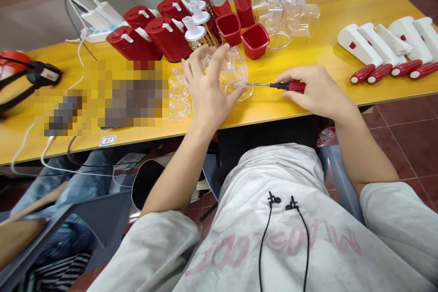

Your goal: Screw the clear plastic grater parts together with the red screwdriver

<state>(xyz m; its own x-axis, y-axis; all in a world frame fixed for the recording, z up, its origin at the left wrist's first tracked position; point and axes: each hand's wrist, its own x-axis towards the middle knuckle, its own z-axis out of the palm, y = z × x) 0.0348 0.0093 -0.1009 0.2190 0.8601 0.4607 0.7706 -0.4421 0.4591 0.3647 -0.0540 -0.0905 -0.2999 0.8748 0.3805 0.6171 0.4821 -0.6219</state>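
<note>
My left hand is closed around a clear plastic housing with a round rim, steadying it on the yellow table. A screwdriver with a red and black handle lies level in my right hand, pinched between thumb and fingers. Its thin metal shaft points left, and the tip meets the housing's near side close to my left thumb. Whether the tip sits on a screw is too small to tell. Smaller clear plastic pieces lie just left of my left hand.
Behind my hands stand red cylinders, metal drums with white shafts, red cups and stacked clear housings. White handles with red grips line the right. Cables and white plugs lie left, where another person sits.
</note>
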